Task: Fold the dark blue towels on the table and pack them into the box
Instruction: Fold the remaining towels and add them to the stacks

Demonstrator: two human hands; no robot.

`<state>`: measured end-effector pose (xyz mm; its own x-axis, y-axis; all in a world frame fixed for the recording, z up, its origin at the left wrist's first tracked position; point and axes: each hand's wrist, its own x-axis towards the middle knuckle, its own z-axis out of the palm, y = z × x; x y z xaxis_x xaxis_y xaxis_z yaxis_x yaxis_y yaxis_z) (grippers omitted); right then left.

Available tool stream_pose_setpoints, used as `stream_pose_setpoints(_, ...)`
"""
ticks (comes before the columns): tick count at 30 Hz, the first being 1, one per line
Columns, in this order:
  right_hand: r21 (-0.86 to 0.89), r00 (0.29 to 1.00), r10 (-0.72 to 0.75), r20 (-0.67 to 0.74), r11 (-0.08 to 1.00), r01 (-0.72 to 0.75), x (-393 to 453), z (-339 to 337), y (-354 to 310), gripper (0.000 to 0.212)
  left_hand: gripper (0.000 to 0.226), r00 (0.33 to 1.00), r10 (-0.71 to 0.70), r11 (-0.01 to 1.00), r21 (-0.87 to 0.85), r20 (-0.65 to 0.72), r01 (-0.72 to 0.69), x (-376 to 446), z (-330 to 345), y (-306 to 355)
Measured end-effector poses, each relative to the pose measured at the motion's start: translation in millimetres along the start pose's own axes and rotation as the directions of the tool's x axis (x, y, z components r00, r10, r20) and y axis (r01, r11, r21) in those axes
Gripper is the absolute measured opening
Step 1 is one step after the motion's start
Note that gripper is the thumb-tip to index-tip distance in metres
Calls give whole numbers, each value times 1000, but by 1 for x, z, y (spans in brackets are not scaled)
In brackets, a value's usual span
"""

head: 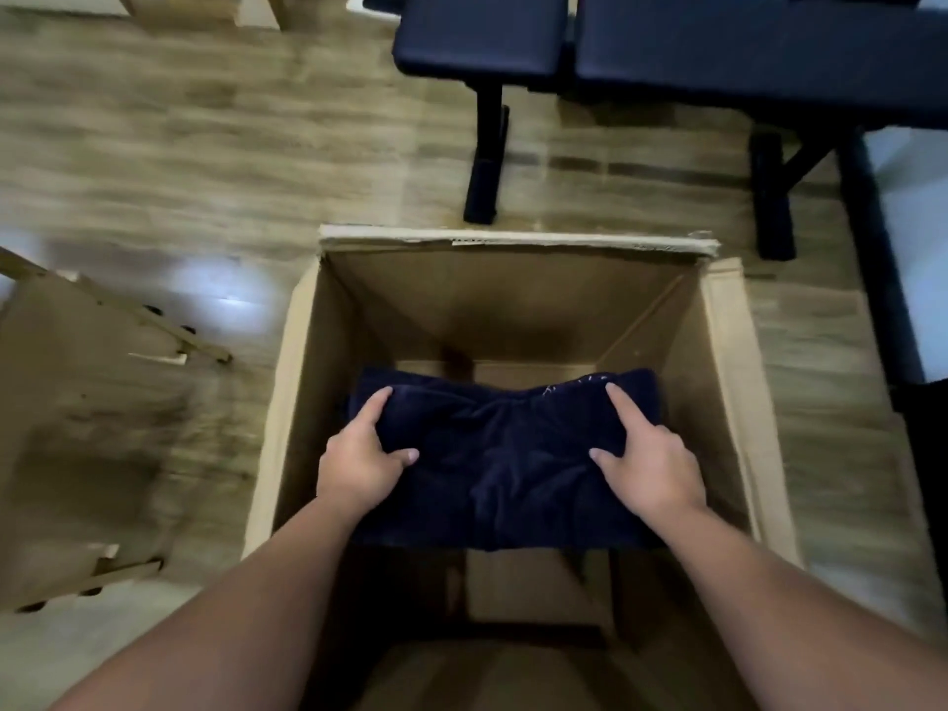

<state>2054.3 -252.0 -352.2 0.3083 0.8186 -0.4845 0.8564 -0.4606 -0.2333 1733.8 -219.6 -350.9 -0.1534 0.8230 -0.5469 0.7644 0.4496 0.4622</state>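
Observation:
A folded dark blue towel [502, 459] hangs inside the open cardboard box [513, 300], held between both hands above the box floor. My left hand [361, 456] grips the towel's left end, thumb on top and index finger stretched along the edge. My right hand [649, 461] grips the right end the same way. The towel sags and wrinkles in the middle. The lower fingers of both hands are hidden under the cloth. Bare cardboard shows on the box floor below the towel.
The box stands on a wooden floor. A second cardboard box [77, 428] lies to the left. Two dark padded benches [718, 48] on black legs stand behind the box, and a dark frame [882, 279] runs down the right side.

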Motion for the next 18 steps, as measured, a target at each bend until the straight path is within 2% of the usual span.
stream_pose_setpoints(7, -1, 1000, -14, 6, 1000, 14, 114, 107, 10, 84, 86, 999, -44, 997, -69, 4, 44, 116, 84, -44)
stream_pose_setpoints(12, 93, 999, -8, -45, 996, 12, 191, 149, 16, 84, 88, 999, -27, 993, -117, -22, 24, 195, 118, -61)
stream_pose_setpoints(15, 181, 998, 46, -48, 983, -37, 230, 169, 19, 84, 88, 998, -46, 984, -176, -36, 39, 235, 136, -64)
stream_pose_setpoints(18, 207, 995, 68, -67, 977, -53, 255, 193, 22, 85, 87, 999, -46, 990, -136, -23, 42, 264, 153, -72)
